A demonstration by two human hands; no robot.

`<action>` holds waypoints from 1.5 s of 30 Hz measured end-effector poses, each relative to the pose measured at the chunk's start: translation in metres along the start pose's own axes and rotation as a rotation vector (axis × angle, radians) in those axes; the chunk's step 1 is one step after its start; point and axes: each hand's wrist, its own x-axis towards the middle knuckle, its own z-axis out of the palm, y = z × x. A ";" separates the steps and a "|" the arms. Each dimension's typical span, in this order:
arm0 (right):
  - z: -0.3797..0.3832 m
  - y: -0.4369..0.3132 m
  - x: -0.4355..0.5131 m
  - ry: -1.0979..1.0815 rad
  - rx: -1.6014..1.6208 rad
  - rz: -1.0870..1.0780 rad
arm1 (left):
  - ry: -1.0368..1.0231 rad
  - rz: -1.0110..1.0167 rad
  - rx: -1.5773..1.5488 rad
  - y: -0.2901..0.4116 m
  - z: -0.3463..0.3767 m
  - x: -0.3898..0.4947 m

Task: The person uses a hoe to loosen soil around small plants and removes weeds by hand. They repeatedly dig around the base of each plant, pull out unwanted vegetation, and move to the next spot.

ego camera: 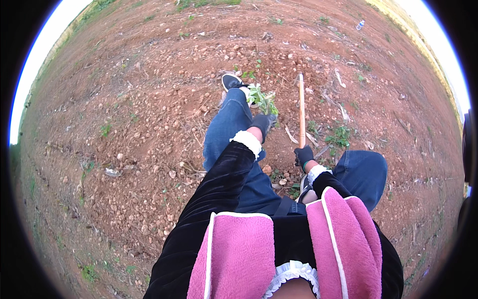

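My left hand (263, 123), in a dark glove, grips a bunch of leafy green plants (261, 99) beside my left leg. The leaves point away from me and partly cover the shoe behind them. My right hand (304, 156), gloved too, is closed around the near end of a wooden tool handle (302, 112). That handle runs straight ahead of me to the reddish soil (278, 80). Whatever head the tool has at its far end cannot be made out.
Stony, clod-covered ground spreads all around. Low green weeds (339, 136) grow right of the handle, among dry husks (343, 112). Small seedlings (249, 74) stand beyond my left shoe (231, 81). A plastic bottle (360, 25) lies far off at the right. Pink towel ends (242, 254) hang over my chest.
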 end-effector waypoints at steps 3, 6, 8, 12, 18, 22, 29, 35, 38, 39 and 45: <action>-0.003 0.000 0.005 0.007 -0.003 0.060 | 0.036 -0.019 -0.023 -0.011 0.006 -0.017; -0.005 0.000 0.007 -0.036 0.004 0.025 | 0.035 0.010 0.052 -0.020 0.005 -0.033; -0.006 0.000 0.008 -0.065 0.032 0.036 | 0.017 0.037 0.026 -0.025 0.005 -0.039; -0.005 0.005 0.010 -0.064 0.082 0.071 | -0.002 0.009 0.045 -0.034 0.007 -0.041; 0.006 0.022 0.013 -0.146 0.230 0.200 | -0.034 0.048 0.052 -0.050 0.004 -0.045; 0.005 0.022 0.022 -0.058 0.311 0.146 | -0.021 0.066 0.141 -0.047 0.000 -0.065; -0.002 0.012 0.028 -0.161 0.446 0.157 | -0.026 0.192 0.124 -0.038 -0.001 -0.109; 0.000 0.003 0.033 -0.230 0.468 0.096 | -0.058 0.254 0.117 -0.047 -0.009 -0.114; 0.000 -0.003 0.031 -0.255 0.489 0.133 | -0.067 0.294 0.107 -0.047 -0.013 -0.121; 0.003 -0.005 0.030 -0.288 0.549 0.140 | -0.067 0.312 0.106 -0.046 -0.014 -0.124; 0.010 -0.020 0.021 -0.254 0.417 0.104 | -0.034 0.297 0.107 -0.033 -0.026 -0.152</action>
